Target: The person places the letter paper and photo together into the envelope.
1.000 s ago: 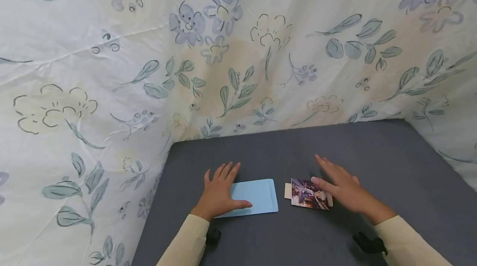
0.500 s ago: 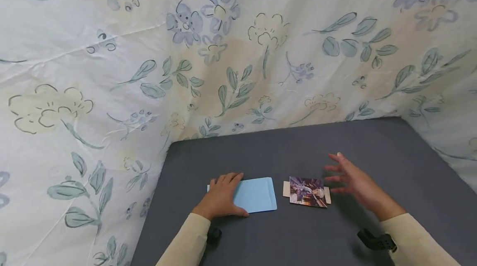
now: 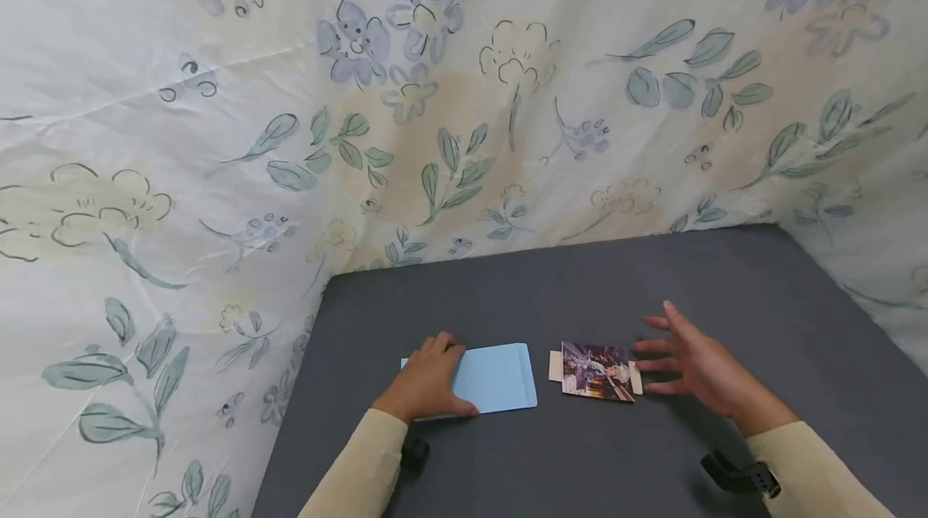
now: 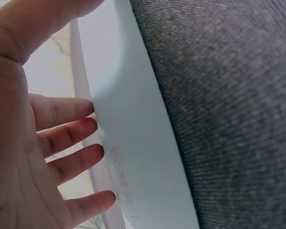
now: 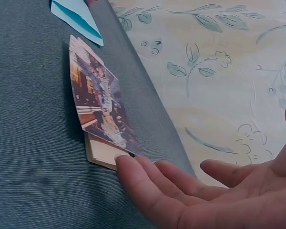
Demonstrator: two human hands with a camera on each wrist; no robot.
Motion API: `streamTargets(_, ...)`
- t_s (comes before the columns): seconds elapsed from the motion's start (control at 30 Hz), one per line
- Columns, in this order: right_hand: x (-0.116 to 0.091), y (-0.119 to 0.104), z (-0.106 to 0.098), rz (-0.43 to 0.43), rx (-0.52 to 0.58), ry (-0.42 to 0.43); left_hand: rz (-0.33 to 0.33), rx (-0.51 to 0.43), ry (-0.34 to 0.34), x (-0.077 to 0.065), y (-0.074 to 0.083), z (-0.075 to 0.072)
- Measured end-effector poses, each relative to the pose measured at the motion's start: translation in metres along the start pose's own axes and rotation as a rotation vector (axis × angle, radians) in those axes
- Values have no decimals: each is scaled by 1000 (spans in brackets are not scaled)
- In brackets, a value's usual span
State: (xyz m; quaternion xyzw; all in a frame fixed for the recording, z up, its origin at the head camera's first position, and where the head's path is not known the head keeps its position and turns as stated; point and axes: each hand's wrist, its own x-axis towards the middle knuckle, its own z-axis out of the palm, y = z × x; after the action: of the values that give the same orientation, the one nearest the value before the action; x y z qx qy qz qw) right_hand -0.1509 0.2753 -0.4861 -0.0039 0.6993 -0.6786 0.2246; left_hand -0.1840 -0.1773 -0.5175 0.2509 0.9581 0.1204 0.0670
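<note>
Gray tabletop [image 3: 594,284] – fine woven texture, rounded far corners. Floral fabric [image 3: 406,139] hangs as a wall right behind the tabletop, continuing along its left and right sides: off-white with beige patches, lilac flowers, gray-green leaves. Long crease in it, up and left of the tabletop. Light's even – fabric reads whiter left of the tabletop, warmer behind; shadows on the tabletop soft.

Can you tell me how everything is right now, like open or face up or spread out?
Blue envelope: unfolded, print on one side; sealed or not, hard to tell.
Picture card: picture side up, lying over something beige.
Beige piece: mostly covered, sticking out at both ends.
Left hand: holding the envelope across its width.
Right hand: open, fingers spread, beside the card.
Floral cloth: hanging, lightly creased.
</note>
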Motion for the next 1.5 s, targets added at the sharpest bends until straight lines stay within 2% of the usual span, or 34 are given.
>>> streamTargets(0.27,3,6,3,41,8,25,11,25,20,3,4,-4)
streamTargets(0.5,4,13,5,72,26,27,5,21,13,3,5,1)
streamTargets(0.73,9,15,11,64,43,38,12,23,25,3,6,3)
streamTargets(1.03,13,17,19,39,49,-2,18,32,28,5,5,6)
streamTargets(1.5,17,26,34,47,55,19,30,37,17,6,9,7)
